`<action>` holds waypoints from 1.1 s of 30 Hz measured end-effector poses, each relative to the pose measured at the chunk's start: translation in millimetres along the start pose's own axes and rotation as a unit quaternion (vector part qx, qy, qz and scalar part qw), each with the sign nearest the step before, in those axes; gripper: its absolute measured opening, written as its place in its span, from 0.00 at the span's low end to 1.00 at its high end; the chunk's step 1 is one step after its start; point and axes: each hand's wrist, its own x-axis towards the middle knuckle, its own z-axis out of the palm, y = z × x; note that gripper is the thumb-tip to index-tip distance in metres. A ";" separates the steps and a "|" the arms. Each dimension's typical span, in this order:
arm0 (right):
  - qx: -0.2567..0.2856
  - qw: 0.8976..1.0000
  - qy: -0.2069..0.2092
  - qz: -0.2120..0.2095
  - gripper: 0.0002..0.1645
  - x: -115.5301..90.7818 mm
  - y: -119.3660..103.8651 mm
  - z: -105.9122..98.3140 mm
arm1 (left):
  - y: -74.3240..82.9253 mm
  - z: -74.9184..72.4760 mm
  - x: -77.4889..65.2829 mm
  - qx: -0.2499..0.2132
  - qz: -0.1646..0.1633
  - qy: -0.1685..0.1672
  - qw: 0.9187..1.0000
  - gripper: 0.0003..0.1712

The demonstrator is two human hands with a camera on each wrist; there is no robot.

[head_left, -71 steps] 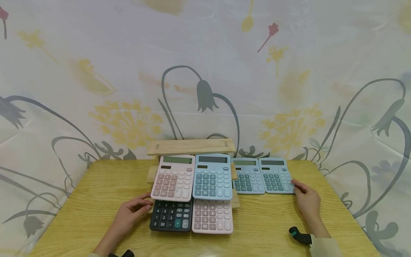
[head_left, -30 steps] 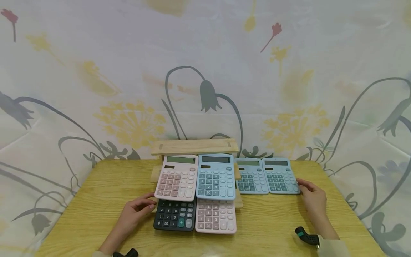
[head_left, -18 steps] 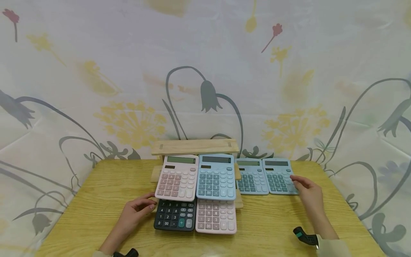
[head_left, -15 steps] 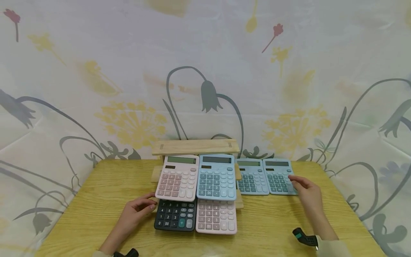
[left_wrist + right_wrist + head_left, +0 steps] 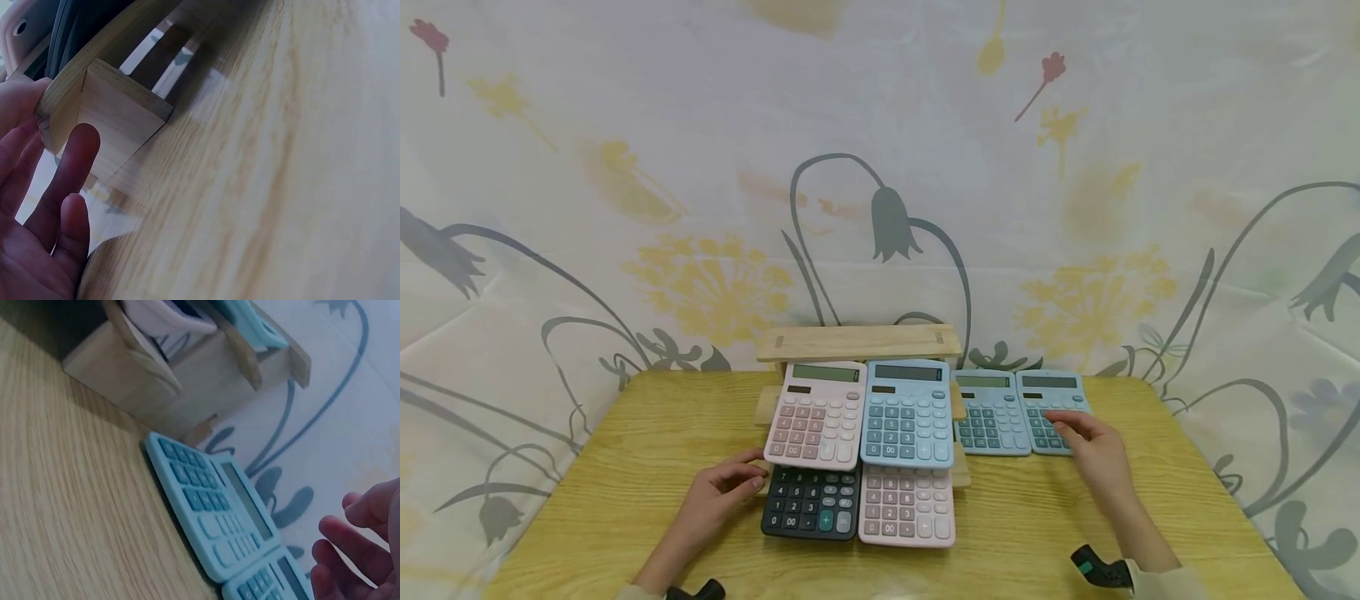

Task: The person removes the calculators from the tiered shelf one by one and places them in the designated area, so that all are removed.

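Centrally on a bench (image 5: 1000, 533), a wooden rack (image 5: 859, 342) bearing four calculators (image 5: 906, 414), two blue calculators (image 5: 988, 429) just beside it, right hand (image 5: 1096, 454) over the outer one, fingers loosely bent, empty, left hand (image 5: 717, 493) touching the rack, fingers relaxed

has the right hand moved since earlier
Yes, the right hand moved left toward the wooden rack, from the right edge of the rightmost blue calculator to over its keys.

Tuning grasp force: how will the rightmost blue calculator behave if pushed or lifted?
The rightmost blue calculator is probably stiff: it shows no bend. Lying on the table, keys up, it would probably slide, not roll. Pushed left, it may nudge the adjoining blue calculator.
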 end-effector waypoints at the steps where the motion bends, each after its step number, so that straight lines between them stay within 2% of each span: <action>1: -0.004 1.000 -0.004 -0.006 0.19 -0.9 -1.8 2.5 | 0.1 0.0 0.0 0.000 -0.001 0.000 1.000 0.04; 6: -0.003 0.999 -0.021 -0.036 0.16 -5.9 -10.9 15.3 | 0.5 0.1 0.0 0.002 -0.003 0.001 1.000 0.04; 12: 0.023 0.996 -0.042 -0.069 0.13 -12.3 -22.4 28.0 | 0.6 0.0 0.0 0.004 -0.002 -0.002 1.000 0.04; 20: 0.042 0.994 -0.064 -0.073 0.12 -21.2 -36.1 41.2 | 0.4 -0.4 0.4 -0.005 0.011 -0.005 1.000 0.03; 27: 0.050 0.992 -0.080 -0.084 0.12 -27.0 -45.3 51.8 | 0.6 -0.4 -0.1 0.001 -0.007 -0.003 1.000 0.03; 33: 0.052 0.990 -0.088 -0.102 0.11 -31.0 -49.3 59.8 | 0.3 -0.4 0.2 0.003 -0.008 -0.006 1.000 0.04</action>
